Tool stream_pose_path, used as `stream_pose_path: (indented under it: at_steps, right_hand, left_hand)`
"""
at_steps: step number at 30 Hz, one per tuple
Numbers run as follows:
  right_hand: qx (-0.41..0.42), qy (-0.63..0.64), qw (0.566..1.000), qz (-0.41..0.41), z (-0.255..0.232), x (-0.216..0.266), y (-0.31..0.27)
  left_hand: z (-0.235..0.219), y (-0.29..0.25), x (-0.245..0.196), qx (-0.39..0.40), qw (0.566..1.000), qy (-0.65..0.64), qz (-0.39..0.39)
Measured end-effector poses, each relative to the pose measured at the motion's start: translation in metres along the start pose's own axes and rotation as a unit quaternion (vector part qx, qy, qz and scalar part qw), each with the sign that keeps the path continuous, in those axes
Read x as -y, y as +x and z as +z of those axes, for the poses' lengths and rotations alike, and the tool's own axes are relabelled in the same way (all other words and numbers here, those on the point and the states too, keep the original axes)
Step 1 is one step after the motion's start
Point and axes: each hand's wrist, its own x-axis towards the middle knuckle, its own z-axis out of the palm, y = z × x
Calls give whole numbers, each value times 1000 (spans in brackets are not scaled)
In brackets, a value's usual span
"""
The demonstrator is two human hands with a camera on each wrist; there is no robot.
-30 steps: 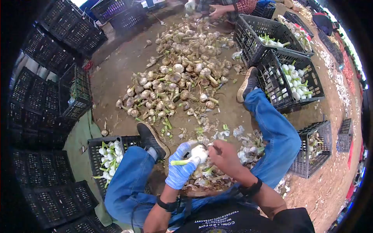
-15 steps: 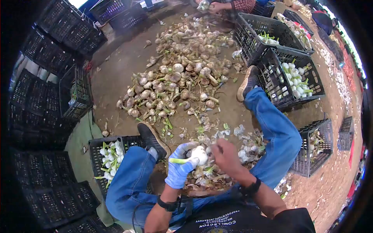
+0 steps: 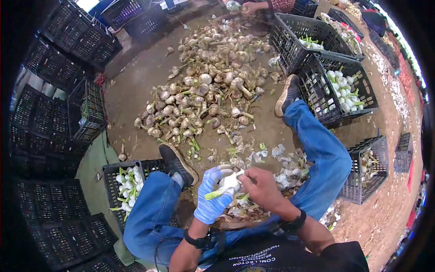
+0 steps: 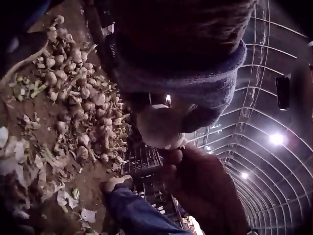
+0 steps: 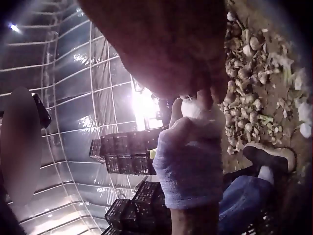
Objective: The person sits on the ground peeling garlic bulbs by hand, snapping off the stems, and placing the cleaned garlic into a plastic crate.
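A white garlic bulb [image 3: 229,182] with a green stem lies in my left hand [image 3: 209,196], which wears a blue-and-white glove and curls around it. The bare fingers of my right hand [image 3: 263,189] pinch the bulb's edge on the side away from the stem. In the left wrist view, the pale bulb [image 4: 161,128] shows between the glove [image 4: 181,83] and the darker right hand [image 4: 205,188]. From the right wrist, the bulb [image 5: 194,108] appears against the gloved fingers, partly hidden by my right hand [image 5: 166,49].
A heap of unpeeled garlic [image 3: 199,97] spreads ahead. Crates with white bulbs stand at left [image 3: 108,181] and right [image 3: 333,111]. Peeled skins [image 3: 290,174] lie between the legs. Stacked black crates [image 3: 36,149] line the left; another person's hand [image 3: 253,7] is at the top.
The bulb and its stem have tilted, the stem now pointing lower. My right fingers have come in from beside the bulb to its edge. The other person's hands have shifted at the top.
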Motion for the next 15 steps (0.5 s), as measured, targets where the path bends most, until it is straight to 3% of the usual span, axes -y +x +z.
stream_pose_path:
  at_steps: [1, 3, 7, 9, 10, 11, 12, 14, 15]
  right_hand:
    - [-1, -35, 999, -15, 0, 1, 1]
    - [-3, -68, 997, -29, 2, 2, 2]
    - [-24, -123, 992, -14, 3, -8, 6]
    - [-18, -131, 991, 13, 0, -31, 8]
    - [-5, -186, 982, 8, -2, -54, 7]
    - [9, -241, 970, 1, -4, -67, 7]
    - [12, -239, 971, -3, -4, -69, 4]
    - [-35, -206, 972, -104, -4, -73, -2]
    - [-24, -167, 983, -75, -4, -77, -3]
  left_hand:
    - [0, 0, -2, 0, 1000, 0, 1]
    - [1, -1, -7, -15, 989, -120, -88]
    - [-2, -3, 1, -14, 971, -204, -120]
    - [-4, -4, 1, -8, 875, -447, -184]
    - [-5, -3, 0, -9, 877, -444, -183]
    - [-7, -2, -2, -18, 834, -514, -199]
    - [-8, -1, -4, -27, 786, -579, -213]
    - [-7, -3, 4, -73, 780, -570, -249]
    - [-7, -3, 10, -89, 733, -604, -298]
